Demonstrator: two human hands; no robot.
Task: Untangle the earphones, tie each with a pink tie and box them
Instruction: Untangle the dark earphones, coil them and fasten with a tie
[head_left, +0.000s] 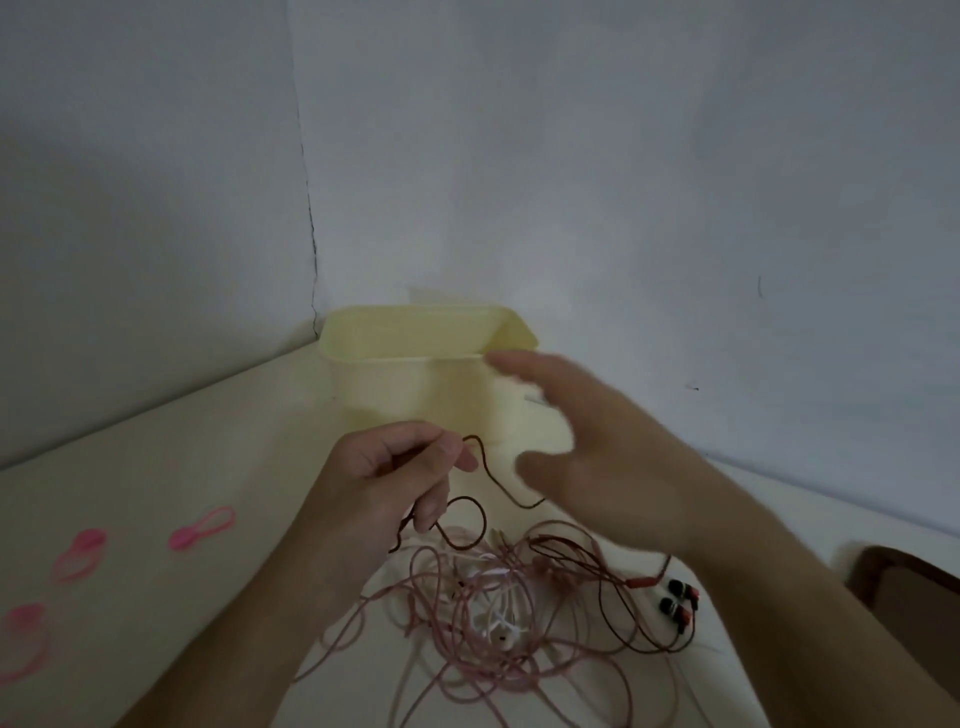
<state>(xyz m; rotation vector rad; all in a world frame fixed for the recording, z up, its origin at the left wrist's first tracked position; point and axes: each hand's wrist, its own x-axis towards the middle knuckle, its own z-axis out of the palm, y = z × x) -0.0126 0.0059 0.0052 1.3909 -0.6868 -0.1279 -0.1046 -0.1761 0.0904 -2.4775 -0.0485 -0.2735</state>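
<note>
A tangle of earphone cables (493, 618) lies on the pale table: pink, white and dark red cords knotted together. My left hand (395, 478) is raised above it and pinches the dark red cable (483, 473), which loops down to the pile. To its right hovers my right hand (587, 457), blurred, fingers spread, holding nothing. The dark red earbuds (678, 603) rest at the pile's right edge. A pale yellow open box (415, 379) stands behind the hands in the corner. Three pink ties (202, 527) (80, 553) (23, 642) lie at the left.
Grey walls meet in a corner behind the box. A dark brown object (909, 597) sits at the table's right edge. Bare table surface (171, 452) lies between the ties and the box.
</note>
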